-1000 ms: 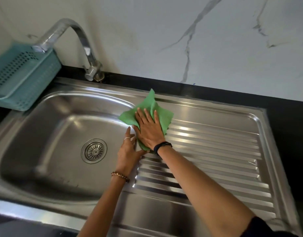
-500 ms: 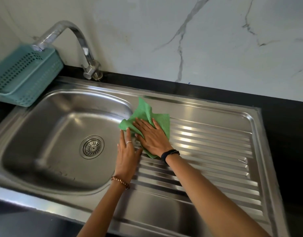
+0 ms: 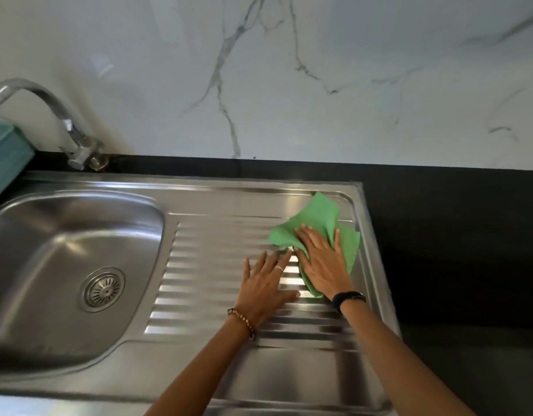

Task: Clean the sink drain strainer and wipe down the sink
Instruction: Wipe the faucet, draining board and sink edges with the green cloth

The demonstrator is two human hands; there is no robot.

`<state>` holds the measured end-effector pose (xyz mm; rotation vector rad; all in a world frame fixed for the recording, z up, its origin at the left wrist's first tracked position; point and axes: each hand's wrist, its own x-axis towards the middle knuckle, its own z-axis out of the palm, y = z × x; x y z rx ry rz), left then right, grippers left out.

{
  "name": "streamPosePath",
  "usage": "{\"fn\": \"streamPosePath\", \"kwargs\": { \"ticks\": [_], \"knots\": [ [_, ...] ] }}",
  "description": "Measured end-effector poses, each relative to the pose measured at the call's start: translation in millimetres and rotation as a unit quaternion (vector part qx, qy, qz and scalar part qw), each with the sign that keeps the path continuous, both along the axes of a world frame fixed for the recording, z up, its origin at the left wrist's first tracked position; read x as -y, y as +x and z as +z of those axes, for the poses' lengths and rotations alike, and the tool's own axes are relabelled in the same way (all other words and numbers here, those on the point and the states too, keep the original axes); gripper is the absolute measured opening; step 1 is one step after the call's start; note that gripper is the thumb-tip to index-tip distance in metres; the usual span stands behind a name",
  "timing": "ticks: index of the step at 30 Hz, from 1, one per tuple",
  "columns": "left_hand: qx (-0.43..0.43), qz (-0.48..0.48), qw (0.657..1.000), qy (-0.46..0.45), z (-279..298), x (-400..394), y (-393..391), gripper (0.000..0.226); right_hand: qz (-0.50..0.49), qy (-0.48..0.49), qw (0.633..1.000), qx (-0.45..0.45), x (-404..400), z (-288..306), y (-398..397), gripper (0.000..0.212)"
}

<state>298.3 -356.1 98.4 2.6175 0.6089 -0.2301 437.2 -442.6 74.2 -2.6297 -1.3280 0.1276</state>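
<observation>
Right hand: right hand [image 3: 322, 262] lies flat, fingers straight and spread, pressing the green cloth [image 3: 319, 223] onto the ribbed drainboard [image 3: 217, 283] near its far right corner; nothing gripped.
Left hand: left hand [image 3: 265, 286] rests flat on the ribs just beside the cloth, fingers straight; one fingertip touches the cloth's edge; holds nothing.
Cloth handling: judged thin, soft and light; rumpled, bunches easily; best driven under a flat palm at its middle; likely to snag or ride over the ridges.
Drainboard: stainless, glossy; judged slippery if wet.
Sink basin: sink basin [image 3: 64, 265] holds nothing visible; drain strainer [image 3: 102, 289] seated at its bottom, well apart from both hands.
Basket: teal basket [image 3: 4, 157] at left edge; contents out of view.
</observation>
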Motion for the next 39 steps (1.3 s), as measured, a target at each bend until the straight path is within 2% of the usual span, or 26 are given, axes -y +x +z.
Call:
{"fn": "streamPosePath", "kwargs": {
  "ticks": [9, 15, 20, 24, 28, 35, 37, 39],
  "knots": [
    [-0.006, -0.002, 0.999, 0.052, 0.7, -0.3, 6.8, 0.075, -0.18, -0.003, 0.983, -0.034, 30.5, -0.5, -9.0, 0.056],
    [0.002, -0.004, 0.998, 0.063, -3.5, -0.1, 6.2, 0.074, -0.206, 0.019, 0.978, -0.001, 52.9, 1.8, -47.2, 0.067],
    [-0.001, -0.007, 0.999, 0.049, -3.2, -0.6, 4.8, 0.073, -0.21, -0.038, 0.977, -0.013, 29.4, 4.8, -7.8, 0.059],
    [0.009, -0.024, 1.0, 0.011, -2.9, -8.1, -2.4, 0.076, -0.21, -0.048, 0.976, -0.017, 18.1, 11.8, 11.1, 0.059],
    [0.06, 0.03, 0.998, -0.019, -5.5, -34.4, -32.3, 0.077, -0.206, -0.031, 0.978, 0.012, 30.4, 4.7, -2.1, 0.057],
    [0.047, 0.144, 0.989, -0.007, -3.3, -83.7, -106.4, 0.085, -0.307, -0.004, 0.951, -0.019, 6.1, 3.1, -31.7, 0.055],
    [0.04, 0.182, 0.982, -0.02, -1.7, -96.1, -123.5, 0.088, -0.296, -0.01, 0.955, -0.027, -15.9, 3.9, -46.9, 0.056],
    [0.055, 0.22, 0.971, -0.076, -0.7, -106.0, -135.6, 0.087, -0.252, -0.003, 0.967, -0.03, -46.9, 4.3, -71.8, 0.056]
  ]
}}
